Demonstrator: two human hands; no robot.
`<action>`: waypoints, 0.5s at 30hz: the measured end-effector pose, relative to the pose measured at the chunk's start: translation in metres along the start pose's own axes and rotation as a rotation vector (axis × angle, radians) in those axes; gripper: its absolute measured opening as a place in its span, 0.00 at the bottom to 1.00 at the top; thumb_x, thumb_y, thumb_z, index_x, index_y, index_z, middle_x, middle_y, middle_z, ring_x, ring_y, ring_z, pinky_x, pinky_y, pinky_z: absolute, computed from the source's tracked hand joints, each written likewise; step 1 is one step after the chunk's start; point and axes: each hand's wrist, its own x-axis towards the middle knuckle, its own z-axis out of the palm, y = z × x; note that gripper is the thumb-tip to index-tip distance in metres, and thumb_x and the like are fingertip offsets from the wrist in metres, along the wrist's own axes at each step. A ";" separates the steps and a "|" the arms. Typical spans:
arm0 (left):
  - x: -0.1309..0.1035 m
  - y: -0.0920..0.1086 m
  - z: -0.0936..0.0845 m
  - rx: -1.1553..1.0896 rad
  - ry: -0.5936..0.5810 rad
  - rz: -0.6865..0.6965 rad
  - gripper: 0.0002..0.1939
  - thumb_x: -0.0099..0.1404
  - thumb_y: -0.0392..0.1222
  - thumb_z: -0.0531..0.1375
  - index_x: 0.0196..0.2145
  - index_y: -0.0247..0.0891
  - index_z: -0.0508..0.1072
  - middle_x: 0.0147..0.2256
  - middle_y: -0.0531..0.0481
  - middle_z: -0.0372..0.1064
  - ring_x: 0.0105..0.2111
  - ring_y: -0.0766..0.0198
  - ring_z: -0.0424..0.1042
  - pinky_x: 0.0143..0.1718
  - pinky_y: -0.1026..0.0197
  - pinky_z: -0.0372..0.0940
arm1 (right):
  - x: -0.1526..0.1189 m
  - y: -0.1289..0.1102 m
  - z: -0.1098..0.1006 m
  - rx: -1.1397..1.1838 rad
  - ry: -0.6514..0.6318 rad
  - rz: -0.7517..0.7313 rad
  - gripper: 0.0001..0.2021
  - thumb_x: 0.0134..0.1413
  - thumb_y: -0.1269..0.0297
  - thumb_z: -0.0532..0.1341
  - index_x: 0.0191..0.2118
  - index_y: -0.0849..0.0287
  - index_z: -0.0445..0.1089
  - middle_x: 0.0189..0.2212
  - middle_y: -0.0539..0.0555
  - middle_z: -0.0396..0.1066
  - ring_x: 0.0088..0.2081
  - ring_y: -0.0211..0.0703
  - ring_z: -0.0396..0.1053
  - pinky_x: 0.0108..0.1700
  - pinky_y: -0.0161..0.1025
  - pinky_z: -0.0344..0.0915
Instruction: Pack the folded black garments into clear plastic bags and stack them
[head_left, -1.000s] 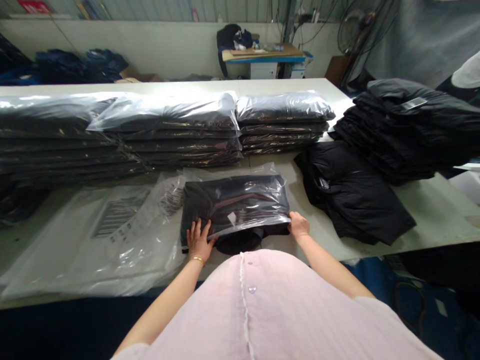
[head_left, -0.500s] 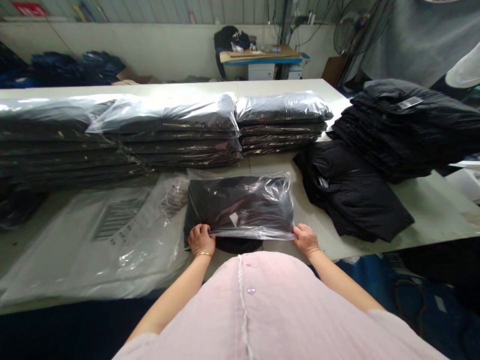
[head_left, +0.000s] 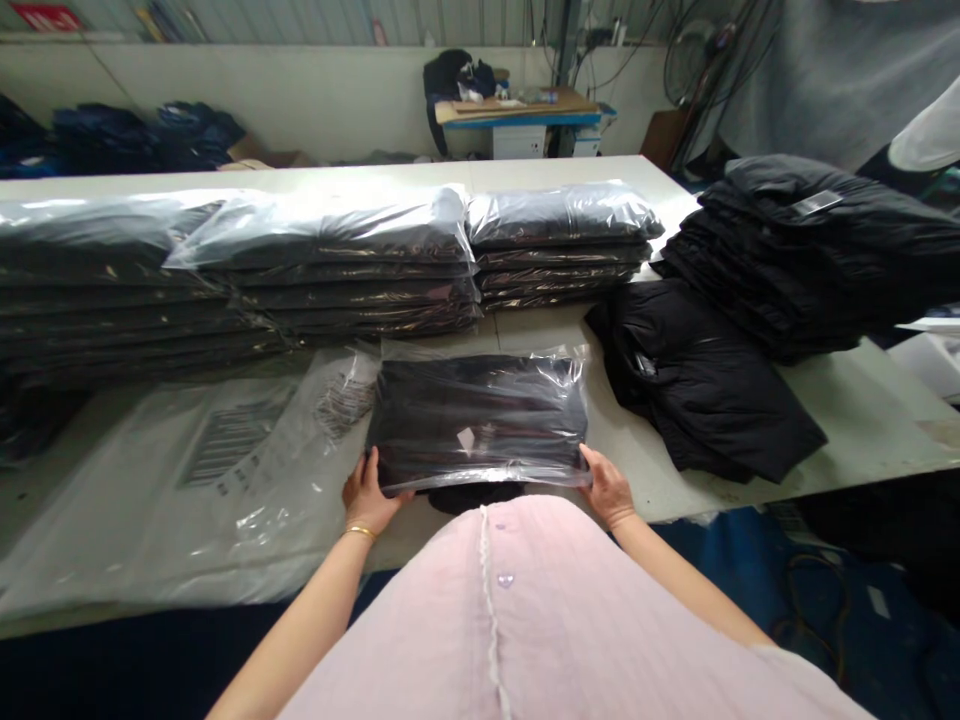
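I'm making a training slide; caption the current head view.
Left hand and right hand at the near corners of a clear bag over a dark garment, bagged stacks behind.

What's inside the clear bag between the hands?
A folded black garment; a bit sticks out past the near edge of the bag. The garment's underside and inner folds are covered, so can't be seen.

- A desk (head_left: 540, 103) with a wooden top and a blue edge, by the back wall (head_left: 337, 100).
- Dark cloth (head_left: 445, 80) hanging over the desk's left end.
- A white cabinet (head_left: 519, 142) beneath it.
- A fan (head_left: 688, 62) at the far right, near a leaning brown board (head_left: 665, 138).
- A grey sheet (head_left: 832, 90) hanging beside them.
- A red sign (head_left: 46, 17), upper left.
- Dark blue bundles (head_left: 101, 138) below it, near some cardboard (head_left: 285, 158).
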 end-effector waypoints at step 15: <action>0.056 0.042 -0.018 0.118 -0.198 -0.346 0.19 0.65 0.39 0.51 0.53 0.42 0.66 0.40 0.38 0.74 0.38 0.47 0.75 0.34 0.53 0.65 | 0.106 -0.003 -0.005 -0.352 -0.285 0.560 0.14 0.65 0.67 0.49 0.39 0.55 0.72 0.33 0.54 0.74 0.29 0.39 0.68 0.29 0.34 0.51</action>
